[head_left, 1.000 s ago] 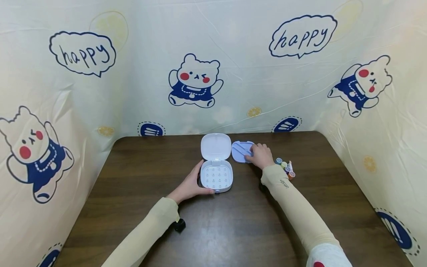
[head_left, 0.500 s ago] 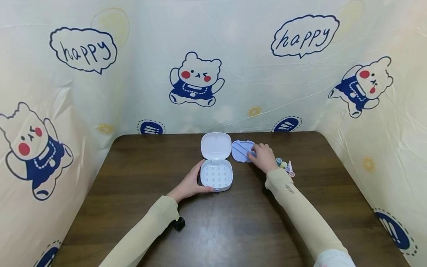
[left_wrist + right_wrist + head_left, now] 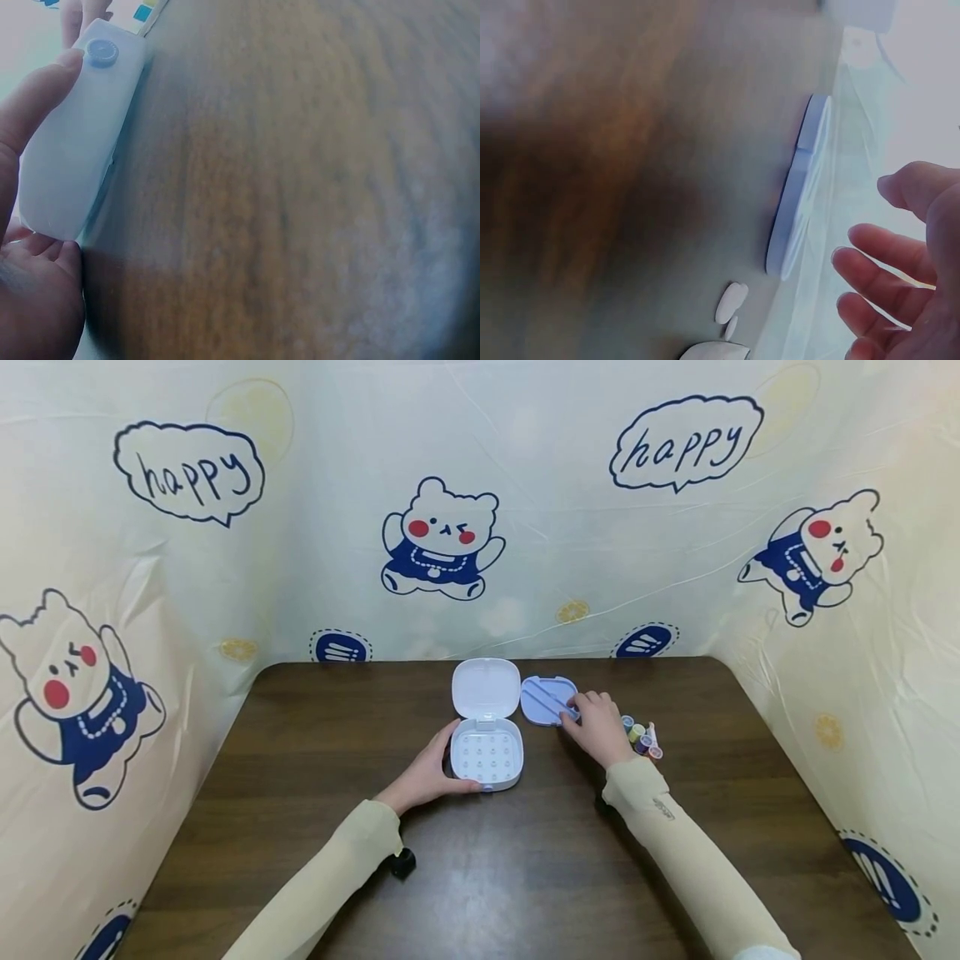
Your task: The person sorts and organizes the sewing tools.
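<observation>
A white plastic case (image 3: 520, 762) stands with its lid (image 3: 486, 687) raised at the back; rows of small pegs line its base. My left hand (image 3: 429, 774) grips the case from the left. In the left wrist view its thumb (image 3: 41, 94) presses beside the round front latch (image 3: 103, 52), with the other fingers round the far side. To the right of the lid, a flat blue-violet tray (image 3: 542, 702) with diagonal ridges lies on the table. My right hand (image 3: 597, 728) hovers at the tray's right edge. The right wrist view shows its fingers (image 3: 881, 277) spread and holding nothing, apart from the tray.
Several small coloured thread spools (image 3: 637, 732) lie together just right of my right hand. The brown wooden table (image 3: 480, 877) is backed by a printed cloth (image 3: 555, 552) that also hangs along both sides.
My right hand has drawn back slightly to the right, uncovering more of the blue-violet tray. The left hand keeps its grip on the case.
</observation>
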A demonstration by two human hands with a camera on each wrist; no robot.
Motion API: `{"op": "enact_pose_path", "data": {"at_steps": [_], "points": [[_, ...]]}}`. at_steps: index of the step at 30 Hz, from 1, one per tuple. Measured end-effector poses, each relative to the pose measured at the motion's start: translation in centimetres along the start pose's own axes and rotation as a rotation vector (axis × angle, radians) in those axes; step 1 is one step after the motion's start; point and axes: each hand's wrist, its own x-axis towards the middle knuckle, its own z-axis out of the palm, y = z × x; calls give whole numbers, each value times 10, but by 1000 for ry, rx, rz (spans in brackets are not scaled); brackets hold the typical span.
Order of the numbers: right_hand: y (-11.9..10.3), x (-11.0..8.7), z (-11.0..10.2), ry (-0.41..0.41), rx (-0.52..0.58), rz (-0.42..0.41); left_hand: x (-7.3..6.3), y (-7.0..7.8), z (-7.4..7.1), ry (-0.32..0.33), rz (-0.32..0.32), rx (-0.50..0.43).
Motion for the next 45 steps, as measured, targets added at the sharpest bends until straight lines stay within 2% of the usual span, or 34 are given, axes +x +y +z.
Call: {"op": "enact_pose_path", "data": {"at_steps": [13,25,35,45], "points": [[-6,-23,-10,30,22,-31,-2,4,-3,-1,-10,19],[-4,-45,-19,151,44,-56,-3,5,-3,0,-14,40],[10,-61,-27,211,47,-42,-2,5,-4,-12,-26,64],[24,-76,-37,234,71,24,-1,2,-4,-11,17,59]]}}
